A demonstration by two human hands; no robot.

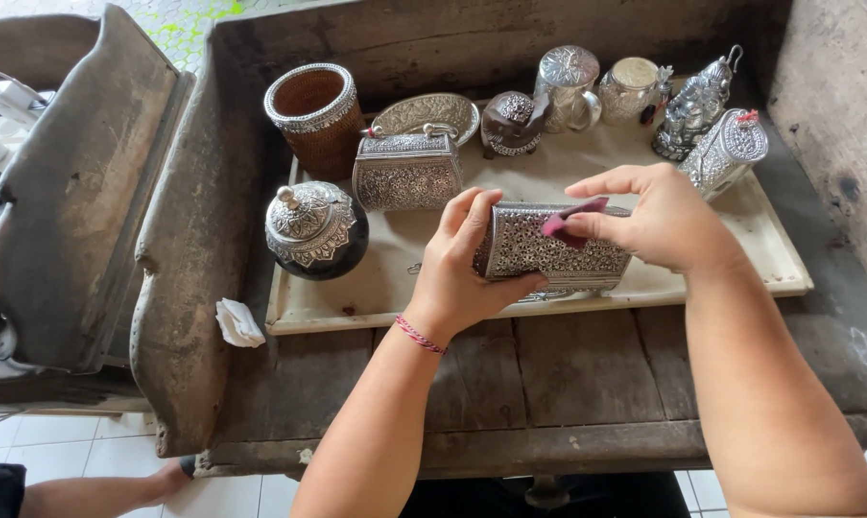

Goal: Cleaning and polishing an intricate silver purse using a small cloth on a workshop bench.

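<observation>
Your left hand (457,273) grips the ornate silver box (548,251) by its left end (held above the near edge of the tray (779,278)). Your right hand (659,221) pinches a dark red cloth (570,221) against its top.

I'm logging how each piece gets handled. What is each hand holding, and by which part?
The left hand grips the silver filigree box by its left end. The right hand pinches a small maroon cloth against the box's top edge.

The left hand (457,273) is covering the silver box's (548,251) near end; the right hand (659,223) is hiding part of its top and the cloth (570,221).
</observation>
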